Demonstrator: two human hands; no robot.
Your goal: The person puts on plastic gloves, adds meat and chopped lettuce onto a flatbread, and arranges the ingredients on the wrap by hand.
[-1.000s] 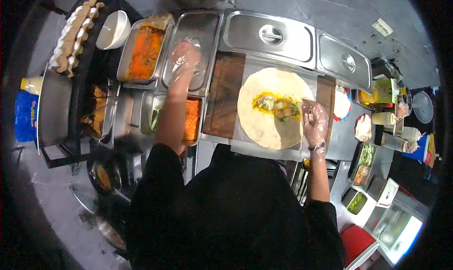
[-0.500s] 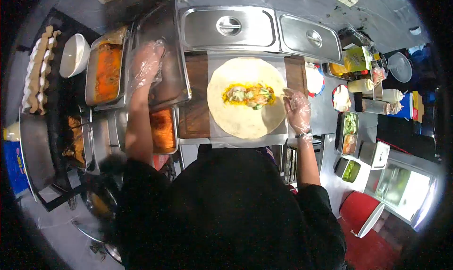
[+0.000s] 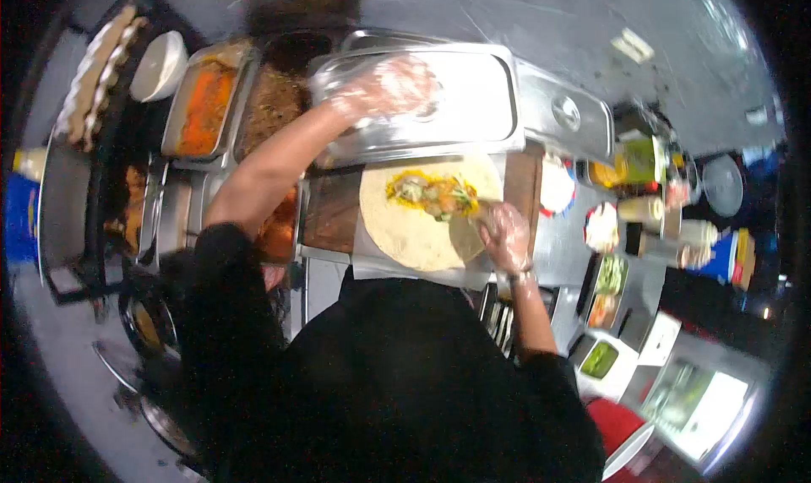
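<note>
While the left hand (image 3: 401, 86) clasps a steel pan lid (image 3: 475, 103) over the far edge of the flour tortilla (image 3: 401, 234), the right hand (image 3: 505, 234) half-curls at the tortilla's right edge, hold unclear.

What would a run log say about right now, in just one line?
left hand: holding metal lid | right hand: at flatbread edge | filling: on flatbread | brown food: uncovered

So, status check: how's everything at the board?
Left hand holds steel lid. Right hand at flatbread. Flatbread unfolded, filling on top. Lid hides flatbread's far edge.
</note>
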